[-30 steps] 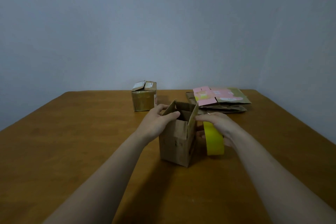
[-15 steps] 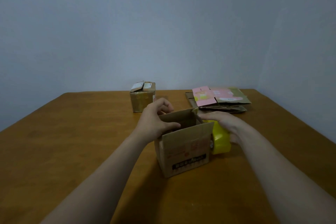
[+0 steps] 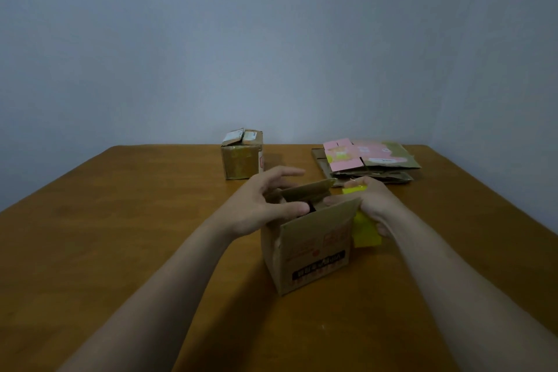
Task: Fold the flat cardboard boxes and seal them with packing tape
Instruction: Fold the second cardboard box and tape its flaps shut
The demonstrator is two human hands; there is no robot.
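Cardboard box (image 3: 311, 251) stands open-topped on table (image 3: 120, 251), my L hand (image 3: 259, 208) w/ fingers straight over its flaps, R hand (image 3: 374, 202) curled round yellow tape roll (image 3: 365, 232) just beside it.

On table (image 3: 120, 251), L of box (image 3: 314, 254): bare wood, wide lane to far edge. Far centre: taped box (image 3: 241, 160), near L hand (image 3: 259, 205). Far R blocked by stack (image 3: 374, 166), just beyond R hand (image 3: 374, 202). Gap btwn taped box & stack passable. Yellow tape (image 3: 365, 231) touching box R side; R of it free.
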